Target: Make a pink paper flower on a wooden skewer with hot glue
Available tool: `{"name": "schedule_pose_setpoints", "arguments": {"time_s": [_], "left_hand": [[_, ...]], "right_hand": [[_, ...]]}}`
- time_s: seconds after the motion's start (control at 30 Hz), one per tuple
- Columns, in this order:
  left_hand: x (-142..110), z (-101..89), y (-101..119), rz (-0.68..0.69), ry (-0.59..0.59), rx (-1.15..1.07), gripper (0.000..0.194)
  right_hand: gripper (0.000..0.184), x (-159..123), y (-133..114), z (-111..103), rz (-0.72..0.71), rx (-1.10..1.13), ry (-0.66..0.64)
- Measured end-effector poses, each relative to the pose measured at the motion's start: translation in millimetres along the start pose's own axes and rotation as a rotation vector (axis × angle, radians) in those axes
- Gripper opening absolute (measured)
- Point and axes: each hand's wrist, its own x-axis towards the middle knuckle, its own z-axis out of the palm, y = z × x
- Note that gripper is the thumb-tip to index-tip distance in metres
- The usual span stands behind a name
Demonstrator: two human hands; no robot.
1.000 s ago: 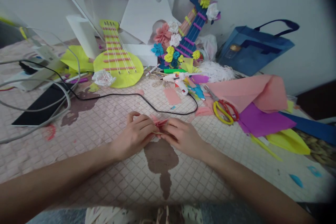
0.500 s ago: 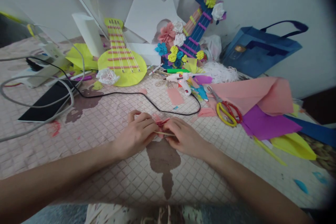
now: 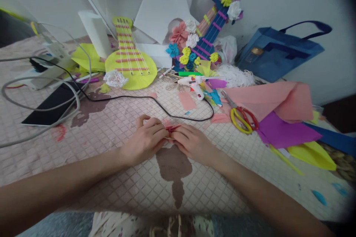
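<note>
Between my two hands, near the front of the table, is a pink paper flower (image 3: 172, 128) with gathered folds. My left hand (image 3: 150, 137) pinches it from the left, fingers closed. From the right, my right hand (image 3: 193, 140) also closes its fingertips on the flower. A thin, pale stick (image 3: 169, 138) runs across just below the folds, mostly covered by my fingers. Beyond my hands lie a pink paper rectangle (image 3: 187, 101) and a white glue gun (image 3: 194, 84) with a black cord (image 3: 133, 97).
Red-and-yellow scissors (image 3: 243, 119) lie at the right beside pink crepe paper (image 3: 269, 98) and purple paper (image 3: 286, 131). At the back stand a yellow paper guitar (image 3: 132, 63), a blue flowered guitar (image 3: 210, 37) and a blue bag (image 3: 280, 53). A black tablet-like panel (image 3: 51, 105) and looped cables are left.
My view has shifted slightly, so the table things sit a little farther right. The stick showed more half a second ago; my right fingers now cover most of it. Both hands stay on the flower.
</note>
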Motion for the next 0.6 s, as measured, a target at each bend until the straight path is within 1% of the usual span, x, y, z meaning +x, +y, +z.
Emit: {"name": "schedule_pose_setpoints", "arguments": {"time_s": [0.13,0.33,0.6], "left_hand": [[-0.1,-1.2,-0.3,-0.006,-0.001,0.004,0.009],[-0.1,-1.8,-0.5,-0.016,-0.013,0.023,0.007],[0.5,-1.4,-1.2,0.002,0.008,0.031,0.009]], "right_hand": [[0.015,-1.2,2.3,0.7,-0.011,0.008,0.003],[0.017,-0.2,5.5,-3.1,-0.082,-0.033,0.012],[0.017,1.2,7.2,3.4,-0.113,-0.067,0.028]]}}
